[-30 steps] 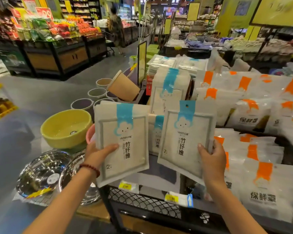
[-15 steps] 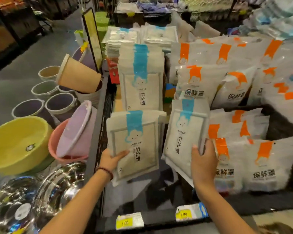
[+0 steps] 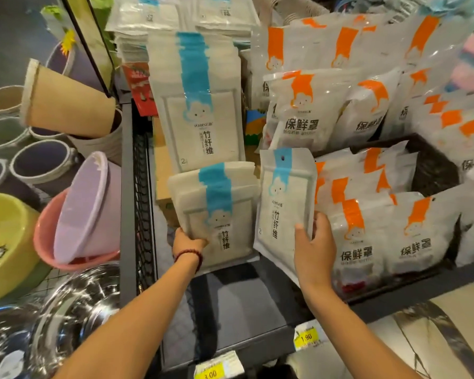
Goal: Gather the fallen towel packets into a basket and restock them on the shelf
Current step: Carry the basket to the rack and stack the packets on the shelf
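Item: towel packets, blue-banded, flat white pouches with a hang-hole in the header. Location: a stack (image 3: 216, 214) of several is held low over the shelf (image 3: 230, 310) by the left hand (image 3: 188, 243), which grips its lower left corner, with the fingers hidden behind. A single packet (image 3: 283, 203) stands upright just beside it in the right hand (image 3: 314, 247), pinched at its lower right edge, thumb on the face and fingers curled behind. Behind both, a row (image 3: 200, 105) of the same packets leans upright at the back of the shelf. Orange packets (image 3: 367, 228) fill the space to the right, close against the single packet. Handling, as judged: light, thin and bendable, soft cloth inside glossy film, so not fragile but inclined to slide. The stack fans out at its top edge, and a one-corner grip may let the front pouches slip. Best hold: across the bottom edge or by both sides, with the thumb pressing the whole stack against the fingers. The header looks thin and would crease if pulled. Placement probably calls for standing them on their bottom edge against the row, faces forward. Adjacent: price tag (image 3: 307, 337) on the shelf lip, purple basin (image 3: 85, 203) to the left. No gathering basket can be identified.
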`<state>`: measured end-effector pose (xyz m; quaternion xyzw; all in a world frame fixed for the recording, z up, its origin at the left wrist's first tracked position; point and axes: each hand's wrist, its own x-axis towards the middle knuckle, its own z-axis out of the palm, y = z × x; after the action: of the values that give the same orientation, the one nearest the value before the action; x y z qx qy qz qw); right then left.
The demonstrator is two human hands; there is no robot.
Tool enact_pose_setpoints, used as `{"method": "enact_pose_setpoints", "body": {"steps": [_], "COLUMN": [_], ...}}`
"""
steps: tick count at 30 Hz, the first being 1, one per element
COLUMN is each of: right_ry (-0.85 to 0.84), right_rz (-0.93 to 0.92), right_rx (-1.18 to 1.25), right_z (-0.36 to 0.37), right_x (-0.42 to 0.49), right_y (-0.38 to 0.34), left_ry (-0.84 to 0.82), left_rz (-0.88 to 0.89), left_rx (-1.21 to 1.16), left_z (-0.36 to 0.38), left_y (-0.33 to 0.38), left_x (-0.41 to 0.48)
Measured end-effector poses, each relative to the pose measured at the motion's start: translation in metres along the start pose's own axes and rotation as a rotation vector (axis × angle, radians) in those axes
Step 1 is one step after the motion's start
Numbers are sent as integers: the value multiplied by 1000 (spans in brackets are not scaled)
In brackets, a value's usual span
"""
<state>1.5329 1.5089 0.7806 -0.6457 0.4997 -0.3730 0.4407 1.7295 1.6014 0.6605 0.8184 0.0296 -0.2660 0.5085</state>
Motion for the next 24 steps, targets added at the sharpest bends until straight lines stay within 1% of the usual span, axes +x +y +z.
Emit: {"method": "enact_pose_setpoints", "body": {"steps": [3, 8, 10, 13, 15, 17, 19, 20, 22, 24], "right_ry": [2, 27, 43, 43, 60, 91, 129, 140, 119, 30], "right_rz": [-9, -27, -43, -47, -57, -74, -113, -128, -115, -79], "right_rx": [-17, 25, 26, 9, 10, 57, 129, 162, 211, 221], "right_z": [-4, -11, -13, -17, -20, -24, -27, -28, -26, -17], "right_x": [-1, -5, -6, -6, -7, -12, -19, -21, -22, -21], "right_y": [2, 2, 0, 1, 2, 1, 0, 1, 8, 14], "left_ry": [16, 47, 67, 79, 60, 33, 16, 15, 67, 167], "left_rz": [28, 222, 261, 271, 244, 206, 200, 236, 384, 518], "left_rx": [104, 154, 171, 209, 236, 274, 245, 212, 205, 245], "left_z": [-1, -7, -6, -6, -8, -12, -20, -27, -46, -71], "left_y": [-5, 4, 7, 8, 9, 12, 18, 22, 31, 36], "left_x": [3, 2, 1, -1, -2, -2, -3, -5, -10, -13]}}
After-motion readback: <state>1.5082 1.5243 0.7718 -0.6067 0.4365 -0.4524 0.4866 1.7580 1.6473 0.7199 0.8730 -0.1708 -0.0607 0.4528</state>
